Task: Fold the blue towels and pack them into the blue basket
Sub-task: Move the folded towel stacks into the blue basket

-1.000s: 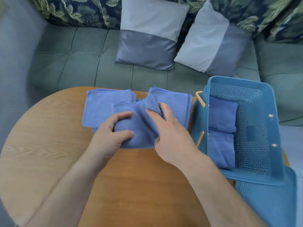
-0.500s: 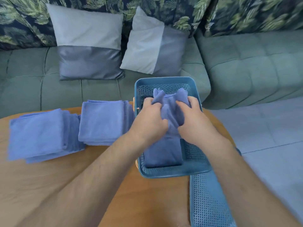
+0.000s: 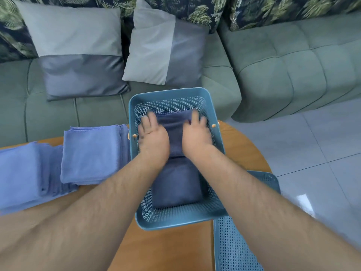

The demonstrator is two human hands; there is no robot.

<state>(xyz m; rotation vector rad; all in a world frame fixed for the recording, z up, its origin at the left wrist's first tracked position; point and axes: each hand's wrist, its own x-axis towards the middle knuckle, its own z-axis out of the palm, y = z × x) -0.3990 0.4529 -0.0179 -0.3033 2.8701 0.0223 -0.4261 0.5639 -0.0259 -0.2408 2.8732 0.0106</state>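
The blue basket (image 3: 175, 220) stands on the round wooden table in front of me. Inside it lie two folded blue towels, one at the near end (image 3: 175, 184) and one at the far end (image 3: 174, 124). My left hand (image 3: 154, 135) and my right hand (image 3: 197, 133) are both down in the basket, pressing on the far towel with fingers stretched forward, one at each side of it. Two stacks of blue towels lie on the table to the left, one next to the basket (image 3: 91, 153) and one further left (image 3: 25, 173).
A blue perforated lid (image 3: 234, 249) lies at the basket's near right corner, partly over the table edge. Behind the table is a green sofa (image 3: 283, 71) with two grey cushions (image 3: 78, 49). A tiled floor (image 3: 322, 153) is on the right.
I carried a folded towel from the table over to the basket and lowered it into the far end. Both hands went from gripping it to pressing it flat.
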